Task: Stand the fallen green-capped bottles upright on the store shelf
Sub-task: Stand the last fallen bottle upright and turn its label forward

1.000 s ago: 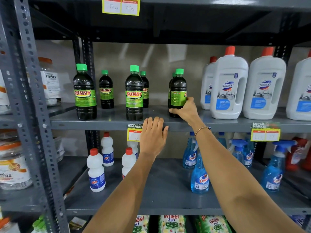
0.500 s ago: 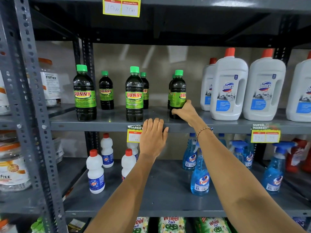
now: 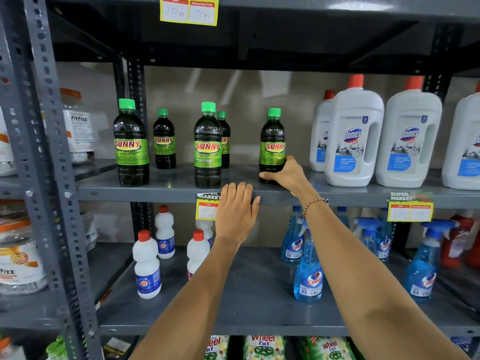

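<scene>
Several dark green-capped SUNNY bottles stand upright on the grey middle shelf. The front left bottle and the front middle bottle stand near the shelf edge, with two smaller-looking ones behind them. My right hand grips the base of the rightmost bottle, which stands upright with its label facing me. Another green cap peeks out just behind it. My left hand rests flat with fingers spread against the shelf's front edge, holding nothing.
Large white Domex jugs stand close to the right of the held bottle. Below are white red-capped bottles and blue spray bottles. A price tag hangs beside my left hand. A slotted steel upright rises at left.
My right hand has turned the rightmost bottle so that its SUNNY label faces forward, and has slid lower around its base. My left hand has stayed on the shelf edge.
</scene>
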